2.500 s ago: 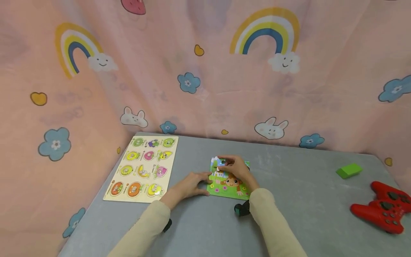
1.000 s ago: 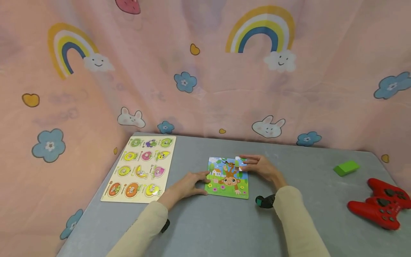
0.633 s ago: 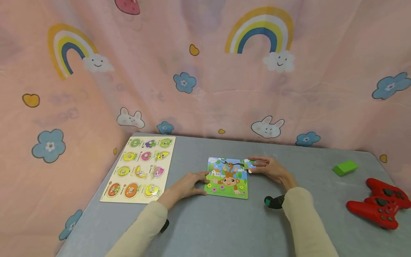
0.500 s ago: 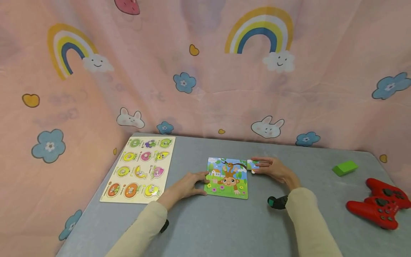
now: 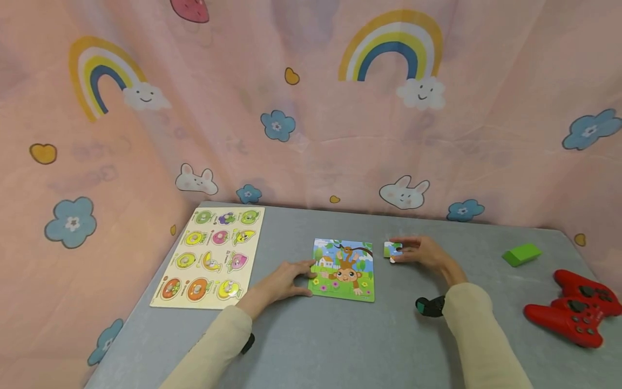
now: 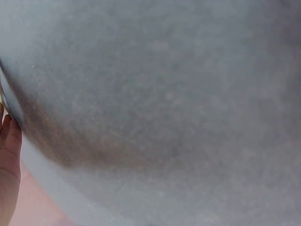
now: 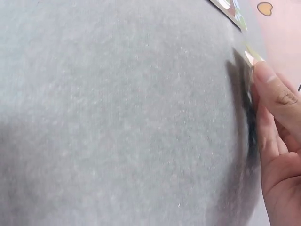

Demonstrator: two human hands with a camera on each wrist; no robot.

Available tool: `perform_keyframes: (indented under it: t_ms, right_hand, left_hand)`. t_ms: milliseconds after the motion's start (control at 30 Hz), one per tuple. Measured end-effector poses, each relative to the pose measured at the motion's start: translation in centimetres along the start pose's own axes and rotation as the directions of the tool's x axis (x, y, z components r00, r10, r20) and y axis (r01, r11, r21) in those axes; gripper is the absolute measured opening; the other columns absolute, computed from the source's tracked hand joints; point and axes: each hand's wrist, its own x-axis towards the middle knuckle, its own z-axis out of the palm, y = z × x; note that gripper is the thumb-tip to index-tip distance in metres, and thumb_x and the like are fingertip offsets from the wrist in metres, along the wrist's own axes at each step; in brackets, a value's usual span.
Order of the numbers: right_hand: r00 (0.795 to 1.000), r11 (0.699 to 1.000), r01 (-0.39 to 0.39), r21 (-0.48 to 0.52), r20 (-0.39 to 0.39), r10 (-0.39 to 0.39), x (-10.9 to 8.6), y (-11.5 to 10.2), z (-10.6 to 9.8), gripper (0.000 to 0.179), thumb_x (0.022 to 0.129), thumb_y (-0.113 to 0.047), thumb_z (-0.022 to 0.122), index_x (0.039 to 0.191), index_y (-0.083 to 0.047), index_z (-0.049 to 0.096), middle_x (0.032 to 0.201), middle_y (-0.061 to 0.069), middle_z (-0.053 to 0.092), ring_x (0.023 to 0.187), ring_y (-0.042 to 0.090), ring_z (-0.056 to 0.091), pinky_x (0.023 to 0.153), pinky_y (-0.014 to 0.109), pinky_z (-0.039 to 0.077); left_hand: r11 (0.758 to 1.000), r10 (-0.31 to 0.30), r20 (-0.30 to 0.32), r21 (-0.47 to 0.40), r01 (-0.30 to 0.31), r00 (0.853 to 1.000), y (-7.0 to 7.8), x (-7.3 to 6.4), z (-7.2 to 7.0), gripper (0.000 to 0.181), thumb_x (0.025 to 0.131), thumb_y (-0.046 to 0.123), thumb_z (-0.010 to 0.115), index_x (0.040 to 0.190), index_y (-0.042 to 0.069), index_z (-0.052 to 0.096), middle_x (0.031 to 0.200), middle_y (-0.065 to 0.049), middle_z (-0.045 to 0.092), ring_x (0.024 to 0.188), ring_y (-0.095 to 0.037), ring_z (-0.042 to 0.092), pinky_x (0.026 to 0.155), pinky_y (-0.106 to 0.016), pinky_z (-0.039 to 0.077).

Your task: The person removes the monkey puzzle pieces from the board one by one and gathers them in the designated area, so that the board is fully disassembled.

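Observation:
A square monkey jigsaw puzzle point(image 5: 344, 273) lies on the grey table in the head view. My left hand point(image 5: 286, 281) rests at its left side, fingertips on the edge and thumb by the lower left corner. To the right of the puzzle, my right hand point(image 5: 425, 254) pinches a small puzzle piece point(image 5: 391, 249) with blue, green and white print. In the right wrist view, the thumb lies against the edge of this piece point(image 7: 249, 56), near the puzzle's corner point(image 7: 230, 10). The left wrist view catches only some fingers point(image 6: 11, 136) at its left border.
A fruit peg puzzle board point(image 5: 209, 256) lies on the left of the table point(image 5: 335, 346). Toward the right are a green block point(image 5: 522, 254) and a red game controller point(image 5: 568, 310). A pink printed curtain point(image 5: 320, 162) hangs behind the table.
My right hand has moved from over the puzzle to the right, taking the puzzle piece off it and clear of its right edge. My left hand has stayed at the left edge.

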Motion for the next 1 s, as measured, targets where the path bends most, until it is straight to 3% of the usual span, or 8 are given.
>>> perform_keyframes:
  t_ms: [133, 333, 500, 1000]
  right_hand:
    - [0.999, 0.998, 0.026, -0.049, -0.017, -0.027, 0.2, -0.3, 0.1, 0.055, 0.083, -0.016, 0.076, 0.131, 0.003, 0.057, 0.136, 0.027, 0.049, 0.12, 0.039, 0.05, 0.102, 0.053, 0.04]
    - [0.999, 0.99, 0.02, -0.138, -0.035, -0.025, 0.8, -0.5, 0.5, 0.054, 0.082, -0.019, 0.077, 0.129, 0.001, 0.059, 0.137, 0.027, 0.048, 0.124, 0.043, 0.046, 0.104, 0.056, 0.035]
    - [0.996, 0.978, 0.061, -0.197, -0.053, -0.073, 1.0, -0.3, 1.0, 0.051, 0.081, -0.018, 0.078, 0.126, 0.0, 0.062, 0.133, 0.026, 0.052, 0.12, 0.041, 0.049, 0.102, 0.056, 0.039]
    - [0.988, 0.981, 0.118, -0.154, -0.082, -0.132, 0.9, 0.9, 1.1, 0.048, 0.079, -0.016, 0.08, 0.121, 0.001, 0.065, 0.13, 0.024, 0.056, 0.127, 0.042, 0.044, 0.105, 0.056, 0.034]
  left_hand:
    - [1.0, 0.0, -0.001, 0.0, 0.0, 1.0, 0.1, -0.1, 0.0, 0.042, 0.082, 0.025, 0.076, 0.12, 0.008, 0.067, 0.144, -0.01, 0.046, 0.135, -0.025, 0.041, 0.109, -0.041, 0.035]
    - [1.0, -0.007, 0.005, -0.014, 0.007, 1.0, -0.1, 0.0, 0.0, 0.042, 0.083, 0.027, 0.075, 0.12, 0.008, 0.067, 0.146, -0.009, 0.045, 0.136, -0.023, 0.039, 0.11, -0.039, 0.034]
    - [1.0, -0.004, 0.003, 0.005, 0.004, 1.0, -0.3, 0.0, 0.1, 0.042, 0.083, 0.027, 0.076, 0.119, 0.008, 0.067, 0.145, -0.008, 0.045, 0.135, -0.022, 0.04, 0.109, -0.036, 0.035]
    - [1.0, 0.008, -0.001, -0.017, -0.008, 1.0, -0.2, -0.1, 0.0, 0.042, 0.083, 0.026, 0.075, 0.119, 0.007, 0.067, 0.145, -0.009, 0.045, 0.135, -0.023, 0.039, 0.11, -0.037, 0.034]
